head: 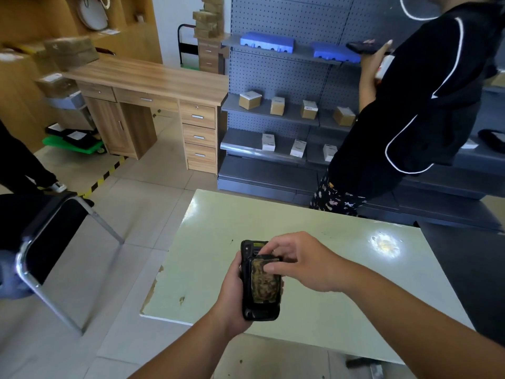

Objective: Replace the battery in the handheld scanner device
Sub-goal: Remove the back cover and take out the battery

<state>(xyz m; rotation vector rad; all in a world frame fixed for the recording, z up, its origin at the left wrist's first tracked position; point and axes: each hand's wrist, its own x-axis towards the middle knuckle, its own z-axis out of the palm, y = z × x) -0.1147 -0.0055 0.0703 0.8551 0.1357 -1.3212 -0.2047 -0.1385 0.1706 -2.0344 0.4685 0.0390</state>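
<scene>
The black handheld scanner [259, 310] is held back side up above the pale green table [314, 228]. My left hand [232, 294] grips its left edge from below. A worn, brownish battery [265, 281] lies in the open back compartment. My right hand [297, 262] reaches in from the right, its thumb and fingers pinching the battery's upper edge. No separate battery cover shows on the table.
A black chair with metal legs [54, 236] stands to the left. A person in a black top [418, 105] stands beyond the table by grey shelving [273, 116] with small boxes. A wooden desk [147, 77] sits at the back left.
</scene>
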